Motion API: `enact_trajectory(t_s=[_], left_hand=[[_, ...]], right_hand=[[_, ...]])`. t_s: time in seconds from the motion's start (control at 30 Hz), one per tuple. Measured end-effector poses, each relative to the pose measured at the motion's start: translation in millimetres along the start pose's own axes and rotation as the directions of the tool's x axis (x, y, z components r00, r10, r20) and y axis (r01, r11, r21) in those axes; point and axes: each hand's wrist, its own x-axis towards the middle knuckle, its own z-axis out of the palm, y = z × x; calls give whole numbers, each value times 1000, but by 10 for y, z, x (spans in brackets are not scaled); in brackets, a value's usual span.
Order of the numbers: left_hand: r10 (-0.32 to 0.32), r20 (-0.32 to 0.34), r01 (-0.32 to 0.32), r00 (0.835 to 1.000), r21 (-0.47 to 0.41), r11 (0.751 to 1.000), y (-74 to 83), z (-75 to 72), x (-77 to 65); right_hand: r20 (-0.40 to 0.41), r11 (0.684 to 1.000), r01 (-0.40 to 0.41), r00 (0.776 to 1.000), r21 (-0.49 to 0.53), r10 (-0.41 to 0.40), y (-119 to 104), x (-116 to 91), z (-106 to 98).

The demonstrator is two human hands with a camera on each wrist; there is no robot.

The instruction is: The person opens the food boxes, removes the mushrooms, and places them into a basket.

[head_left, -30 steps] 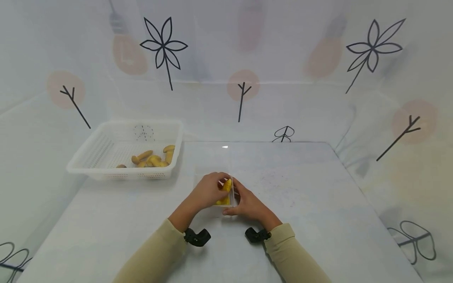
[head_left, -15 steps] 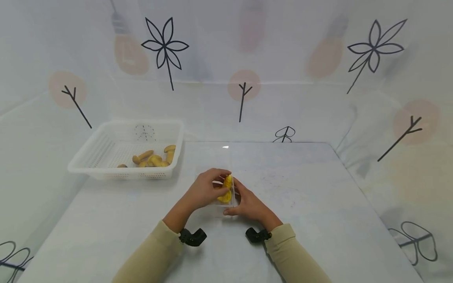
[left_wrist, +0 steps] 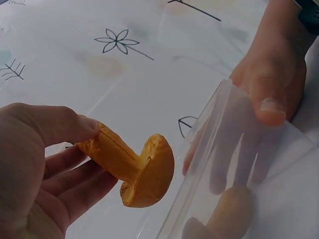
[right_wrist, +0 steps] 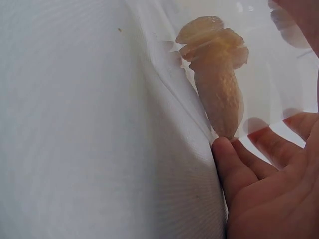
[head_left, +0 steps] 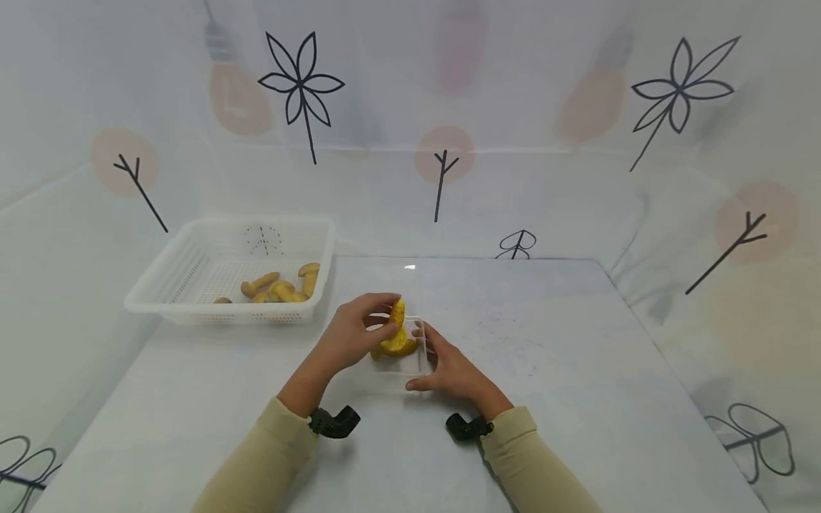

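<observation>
My left hand (head_left: 353, 335) pinches a yellow mushroom (left_wrist: 129, 167) by its stem, between thumb and fingers. In the head view the stem points up and the cap hangs low, overlapping a clear plastic box (head_left: 425, 356). Along the box's right side lies my right hand (head_left: 449, 367), fairly straight fingertips touching the outer wall and thumb near the front corner. Through the clear wall, the left wrist view shows another mushroom (left_wrist: 232, 214) inside. The right wrist view also shows a mushroom (right_wrist: 217, 84) through plastic, close to the right fingertips (right_wrist: 222, 147).
At the back left stands a white perforated basket (head_left: 221, 311) with several mushrooms (head_left: 282, 291) in its right part. White sheeting with printed plants (head_left: 436, 185) rises behind the white table (head_left: 545, 370). Dark wrist-worn devices (head_left: 336, 422) stick out between the forearms.
My left hand has shifted left and slightly up with the mushroom, away from the box's right wall, showing more of the box. My right hand stays in place.
</observation>
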Motion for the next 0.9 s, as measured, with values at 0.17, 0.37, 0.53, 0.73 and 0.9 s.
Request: enact_trajectory(t_s=[0.17, 0.37, 0.53, 0.73, 0.9], left_hand=[[25, -39, -25, 999, -3, 1000, -42, -105, -8], [32, -67, -33, 997, -22, 999, -65, -225, -31], [62, -115, -62, 991, 5, 998, -79, -337, -46], [96, -171, -94, 981, 17, 995, -108, -515, -63], [118, -216, -112, 969, 39, 993, -159, -683, -94]], right_hand=[[1, 1000, 8, 1000, 1, -8, -12, -2, -5], [7, 1000, 6, 1000, 6, -6, -15, 0, -4], [9, 1000, 11, 1000, 12, -11, -7, -4, -2], [11, 1000, 26, 1000, 14, -26, 10, 1, -1], [19, 999, 39, 999, 29, -40, 19, 8, -6]])
